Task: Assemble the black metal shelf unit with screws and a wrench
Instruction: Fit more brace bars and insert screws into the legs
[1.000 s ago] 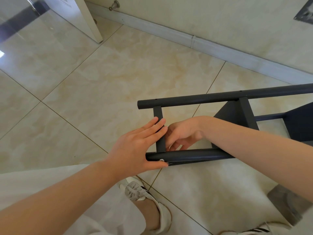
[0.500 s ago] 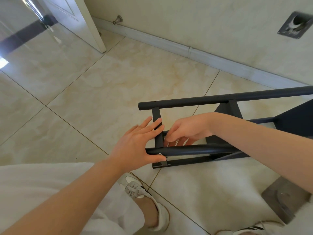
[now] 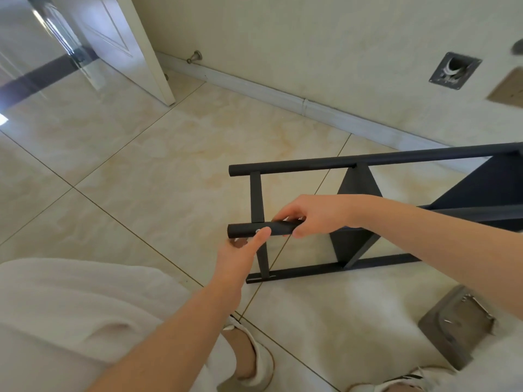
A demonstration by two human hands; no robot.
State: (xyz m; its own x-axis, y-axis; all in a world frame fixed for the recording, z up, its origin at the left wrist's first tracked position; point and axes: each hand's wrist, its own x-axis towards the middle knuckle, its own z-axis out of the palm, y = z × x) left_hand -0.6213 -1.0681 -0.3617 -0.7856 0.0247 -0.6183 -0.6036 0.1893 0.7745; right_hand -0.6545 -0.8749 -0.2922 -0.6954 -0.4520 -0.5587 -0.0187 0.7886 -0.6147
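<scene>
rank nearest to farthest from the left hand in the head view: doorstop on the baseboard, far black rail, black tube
1. black tube: touching the left hand.
2. far black rail: beyond the tube, further out.
3. doorstop: farthest, on the baseboard near the door.

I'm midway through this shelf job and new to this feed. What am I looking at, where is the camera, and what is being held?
There is no machine here: a person works with bare hands. The one picture comes from a camera worn on the head, looking forward and down. The black shelf lies on its side on the tiled floor. The right hand has its fingers curled round the near tube. The left hand touches that tube's end beside a screw; whether it grips is unclear. A grey flat piece with small metal bits on it lies on the floor at lower right. No wrench shows.
</scene>
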